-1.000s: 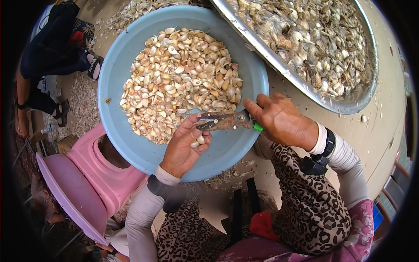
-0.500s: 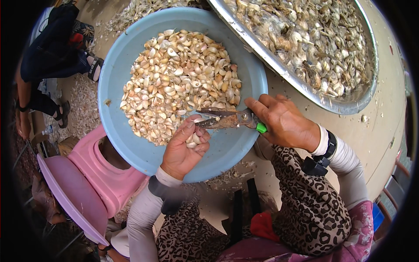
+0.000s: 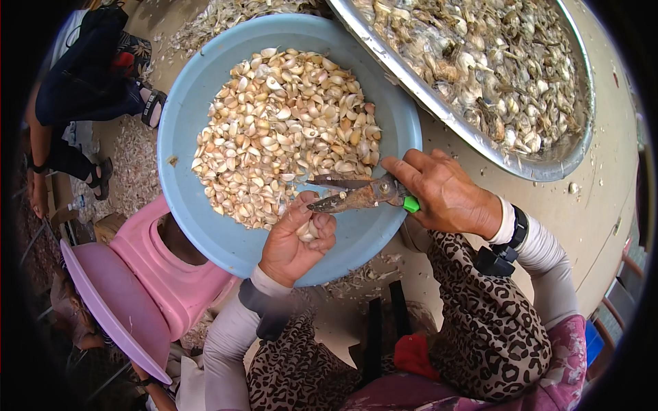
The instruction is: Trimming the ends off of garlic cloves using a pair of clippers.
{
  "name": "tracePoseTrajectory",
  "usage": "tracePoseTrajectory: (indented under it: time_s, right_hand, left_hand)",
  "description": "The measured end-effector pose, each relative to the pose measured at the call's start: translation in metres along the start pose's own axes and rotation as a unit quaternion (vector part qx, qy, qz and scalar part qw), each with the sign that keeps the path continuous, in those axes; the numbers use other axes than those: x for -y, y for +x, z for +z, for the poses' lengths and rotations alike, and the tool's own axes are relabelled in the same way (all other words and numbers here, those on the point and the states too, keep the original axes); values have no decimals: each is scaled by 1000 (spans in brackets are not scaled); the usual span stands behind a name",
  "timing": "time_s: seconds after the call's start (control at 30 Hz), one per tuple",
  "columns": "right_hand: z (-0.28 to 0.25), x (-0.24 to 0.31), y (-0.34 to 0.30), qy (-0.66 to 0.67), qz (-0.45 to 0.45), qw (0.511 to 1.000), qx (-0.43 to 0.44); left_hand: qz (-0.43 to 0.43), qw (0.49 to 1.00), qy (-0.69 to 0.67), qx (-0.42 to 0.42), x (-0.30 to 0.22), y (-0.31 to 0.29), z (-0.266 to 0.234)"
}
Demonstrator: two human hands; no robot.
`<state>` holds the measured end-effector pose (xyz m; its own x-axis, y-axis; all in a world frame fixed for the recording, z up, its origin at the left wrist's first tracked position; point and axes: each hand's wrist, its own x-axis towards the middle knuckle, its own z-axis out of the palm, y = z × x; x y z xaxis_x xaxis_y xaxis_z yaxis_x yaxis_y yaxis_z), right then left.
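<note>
My left hand (image 3: 295, 248) is curled, palm up, around a few pale garlic cloves (image 3: 308, 231) above the near side of a light blue basin (image 3: 179, 113). Rusty pruning shears (image 3: 360, 195) with a green-tipped handle are gripped in my right hand (image 3: 449, 195). Their blades stand apart and point left, the lower one touching or nearly touching my left fingertips. Whether those fingertips also pinch something behind the blade I cannot tell. Many loose garlic cloves (image 3: 281, 137) cover the basin's middle, beyond both hands.
A large metal basin (image 3: 543, 167) full of dirty garlic bulbs (image 3: 480, 75) stands at the far right, beside the blue one. On the left are a pink plastic stool (image 3: 154, 264) and a seated person's dark-clothed leg (image 3: 89, 96). Garlic skins (image 3: 127, 164) litter the floor.
My left hand has shifted slightly right and nearer to me, with the cloves still in it. The shears have dropped a little at the tips. A pale bit at my fingertips no longer shows.
</note>
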<state>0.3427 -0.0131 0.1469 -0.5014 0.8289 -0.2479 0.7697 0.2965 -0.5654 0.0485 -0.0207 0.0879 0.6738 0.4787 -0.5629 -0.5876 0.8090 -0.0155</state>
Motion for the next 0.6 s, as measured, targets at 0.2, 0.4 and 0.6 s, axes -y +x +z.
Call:
tracePoseTrajectory:
  time_s: [0.2, 0.4, 0.6]
  right_hand:
    - [-4, 3, 1, -46, -24, 999, -3]
    - [0, 1, 2, -83, -47, 995, -11]
    - [-1, 1, 2, -90, -40, 995, -4]
  left_hand:
    - [5, 999, 15, -43, 6, -1, 14]
    - [-2, 1000, -10, -16, 9, -1, 10]
    - [3, 1000, -2, -24, 10, -1, 7]
